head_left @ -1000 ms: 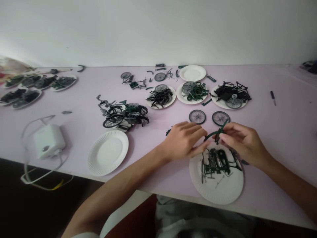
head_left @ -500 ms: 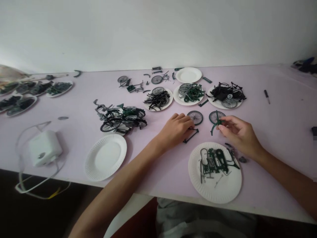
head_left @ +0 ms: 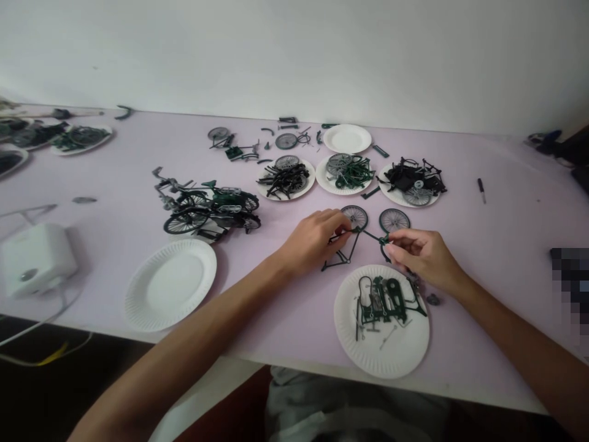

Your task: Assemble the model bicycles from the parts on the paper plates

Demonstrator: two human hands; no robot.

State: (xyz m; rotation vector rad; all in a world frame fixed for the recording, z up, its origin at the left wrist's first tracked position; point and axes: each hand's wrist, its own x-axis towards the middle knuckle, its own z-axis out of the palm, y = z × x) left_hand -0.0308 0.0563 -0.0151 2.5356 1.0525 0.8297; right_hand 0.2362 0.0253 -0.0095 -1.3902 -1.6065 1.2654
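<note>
My left hand (head_left: 317,239) pinches a dark toy bicycle frame (head_left: 352,250), raised just above the table. In my right hand (head_left: 421,255), thumb and fingers close on a small dark green bicycle part (head_left: 383,242), possibly a fork with mudguard; my fingers partly cover it. Its thin end points toward the frame's upper corner, and I cannot tell whether they touch. Two spoked wheels lie just beyond my hands, one wheel (head_left: 354,216) at the left and another wheel (head_left: 394,219) at the right. Nearer me, a paper plate (head_left: 343,325) carries several green and grey parts.
Two assembled toy bicycles (head_left: 209,205) stand at the left, behind a bare paper plate (head_left: 170,285). Farther back are plates of parts (head_left: 313,175) and loose pieces. A screwdriver (head_left: 481,190) lies at the right; a white box with a cable (head_left: 39,261) sits far left.
My left hand has lifted the frame from the table and tilted it. My right hand has brought the green part left and turned it toward the frame. The view has shifted right.
</note>
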